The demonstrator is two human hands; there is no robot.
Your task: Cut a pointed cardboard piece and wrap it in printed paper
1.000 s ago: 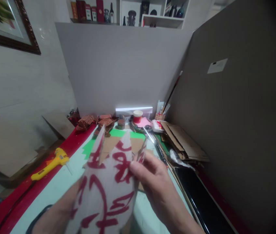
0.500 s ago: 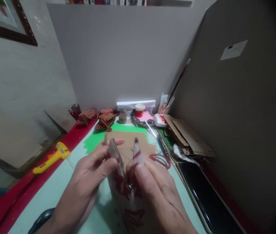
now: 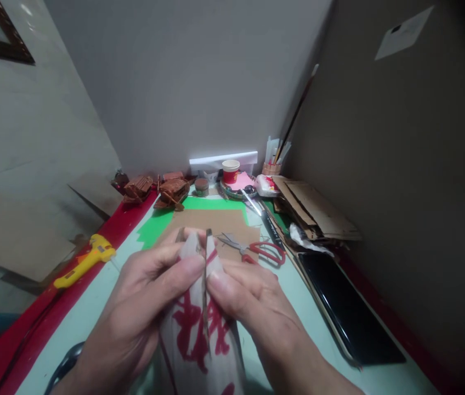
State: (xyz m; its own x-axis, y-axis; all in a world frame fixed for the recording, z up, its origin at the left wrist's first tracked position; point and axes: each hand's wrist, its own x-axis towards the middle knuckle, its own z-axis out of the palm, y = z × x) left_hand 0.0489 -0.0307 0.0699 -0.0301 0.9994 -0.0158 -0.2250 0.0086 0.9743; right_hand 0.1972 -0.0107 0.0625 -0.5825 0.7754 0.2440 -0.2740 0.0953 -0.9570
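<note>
A pale cardboard piece (image 3: 199, 334) with red painted marks stands upright at the bottom middle, split by a narrow slit from its top edge. My left hand (image 3: 146, 296) pinches the part left of the slit, thumb on the near face. On the other side of the slit, my right hand (image 3: 253, 302) grips the cardboard with its thumb in front. The two thumbs are close together near the top. Red-handled scissors (image 3: 267, 252) lie partly open just beyond my right hand, on a brown cardboard sheet (image 3: 211, 218).
A yellow glue gun (image 3: 86, 260) lies at the left on red cloth. At the right are a black phone (image 3: 347, 312) and stacked cardboard (image 3: 318, 211). Brown crafted pieces (image 3: 173, 192), green paper (image 3: 156, 225) and a red cup (image 3: 231, 173) are farther back.
My hands have drawn closer together, and the gap between the cardboard's two parts has narrowed. More of its red-marked face shows. The scissors are now less covered, and the view has tilted down.
</note>
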